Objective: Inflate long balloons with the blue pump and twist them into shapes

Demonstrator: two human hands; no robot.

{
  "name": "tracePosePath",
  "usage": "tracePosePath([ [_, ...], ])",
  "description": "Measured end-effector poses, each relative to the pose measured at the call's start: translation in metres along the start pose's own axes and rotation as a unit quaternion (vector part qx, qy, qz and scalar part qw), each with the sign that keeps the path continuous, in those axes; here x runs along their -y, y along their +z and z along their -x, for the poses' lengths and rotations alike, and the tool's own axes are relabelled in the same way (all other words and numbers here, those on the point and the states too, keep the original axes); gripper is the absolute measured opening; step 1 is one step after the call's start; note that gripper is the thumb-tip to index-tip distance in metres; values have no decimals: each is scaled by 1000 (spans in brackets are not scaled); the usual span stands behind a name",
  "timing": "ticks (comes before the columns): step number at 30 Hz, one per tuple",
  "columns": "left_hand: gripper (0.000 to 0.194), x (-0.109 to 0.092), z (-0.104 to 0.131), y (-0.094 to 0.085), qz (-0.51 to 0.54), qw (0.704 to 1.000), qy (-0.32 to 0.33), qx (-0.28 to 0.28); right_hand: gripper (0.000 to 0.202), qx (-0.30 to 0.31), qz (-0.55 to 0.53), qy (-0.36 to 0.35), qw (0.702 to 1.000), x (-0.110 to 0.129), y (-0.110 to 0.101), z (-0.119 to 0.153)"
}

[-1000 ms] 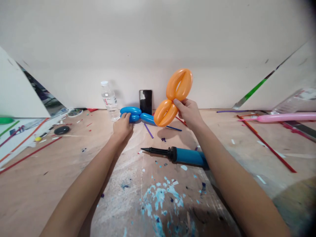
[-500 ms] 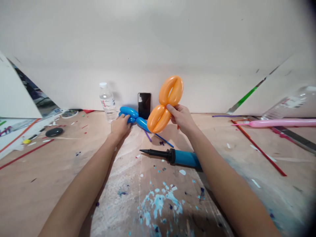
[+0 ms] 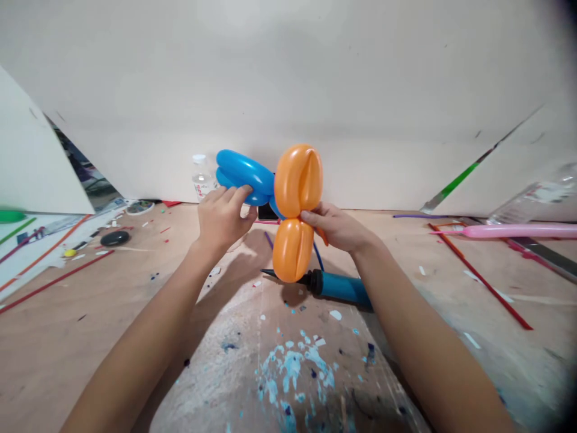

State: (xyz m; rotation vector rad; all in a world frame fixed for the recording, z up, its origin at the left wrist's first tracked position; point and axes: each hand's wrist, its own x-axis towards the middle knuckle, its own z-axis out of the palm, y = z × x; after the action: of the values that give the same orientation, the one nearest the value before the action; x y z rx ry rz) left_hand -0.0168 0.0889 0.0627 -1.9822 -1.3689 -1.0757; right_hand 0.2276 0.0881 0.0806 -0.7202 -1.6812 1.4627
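My right hand (image 3: pixel 336 226) pinches an orange twisted balloon (image 3: pixel 298 180) at its narrow waist. That balloon stands nearly upright, a bigger looped half above and a smaller one below. To its left, my left hand (image 3: pixel 225 218) is closed on a blue twisted balloon (image 3: pixel 246 172), raised off the table and gripped from below. Part of the blue balloon passes behind the orange one, so I cannot tell whether the two touch. Below them lies a balloon pump (image 3: pixel 342 288) with a blue barrel and black nozzle, its tip partly behind the orange balloon.
A water bottle (image 3: pixel 202 179) stands by the back wall, and a dark phone (image 3: pixel 267 212) is mostly hidden behind the balloons. On the right lie a long pink balloon (image 3: pixel 518 231) and a red uninflated balloon (image 3: pixel 491 285). A black oval object (image 3: pixel 115 238) rests at left.
My left hand has lifted the blue balloon off the table and brought it nearer. The orange balloon has turned upright and come lower, closer to the blue one.
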Motion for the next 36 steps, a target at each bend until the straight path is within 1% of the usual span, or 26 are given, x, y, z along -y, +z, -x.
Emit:
tracePosePath([
  [2,28,-9,-2,-4,51,998,-1,-39,34,26,-6,-10,1000,-2,4,1],
  [3,29,-12,-2,-6,95,994,-20,-59,33,23,-15,-18,999,-4,5,1],
  [4,32,-16,-3,-7,152,984,-53,-81,31,14,-25,-29,999,-5,6,1],
  [5,33,-19,-4,-8,222,965,-97,-99,30,3,-34,-41,999,-6,6,2],
  [6,34,-22,-4,-9,304,937,-144,-98,29,-8,-42,-52,998,-7,7,2],
  [7,34,-25,-4,-10,391,899,-186,-68,29,-13,-47,-59,997,-7,8,3],
  [8,34,-29,-4,-10,477,852,-217,-9,30,-12,-50,-61,997,-7,9,3],
  [10,35,-36,-1,-9,606,745,-239,142,30,7,-48,-56,997,-7,16,5],
  [11,35,-39,1,-8,644,699,-240,197,29,18,-44,-52,998,-7,20,6],
  [12,36,-42,3,-7,667,668,-241,225,28,24,-40,-50,998,-6,25,7],
  [13,37,-44,5,-5,682,652,-246,223,28,22,-35,-51,998,-5,30,7],
  [14,36,-44,6,-3,690,646,-256,203,27,10,-28,-55,998,-4,33,8],
  [16,36,-41,6,0,695,647,-283,136,29,-46,-4,-71,996,-2,37,7],
  [18,37,-33,4,0,686,658,-307,48,31,-140,29,-93,985,-3,35,6],
  [20,39,-25,1,-4,670,676,-305,-33,33,-243,60,-105,962,-6,28,3],
  [21,39,-23,0,-6,664,685,-293,-59,35,-284,74,-104,950,-9,25,2],
  [23,37,-23,-1,-11,657,703,-260,-80,36,-329,101,-92,934,-16,21,0],
  [24,36,-25,-1,-13,654,712,-244,-78,36,-338,115,-89,930,-19,20,0],
  [27,36,-37,1,-18,629,744,-214,-72,34,-338,159,-91,923,-30,25,-3],
  [30,35,-46,4,-21,583,778,-218,-81,33,-345,185,-95,915,-35,30,-3],
  [32,34,-46,5,-22,544,803,-230,-82,33,-351,173,-95,915,-32,32,-2],
  [33,34,-44,6,-21,524,815,-235,-79,33,-347,155,-94,920,-29,33,-1],
  [36,31,-34,8,-13,481,840,-246,-47,33,-309,83,-87,943,-17,33,4],
])
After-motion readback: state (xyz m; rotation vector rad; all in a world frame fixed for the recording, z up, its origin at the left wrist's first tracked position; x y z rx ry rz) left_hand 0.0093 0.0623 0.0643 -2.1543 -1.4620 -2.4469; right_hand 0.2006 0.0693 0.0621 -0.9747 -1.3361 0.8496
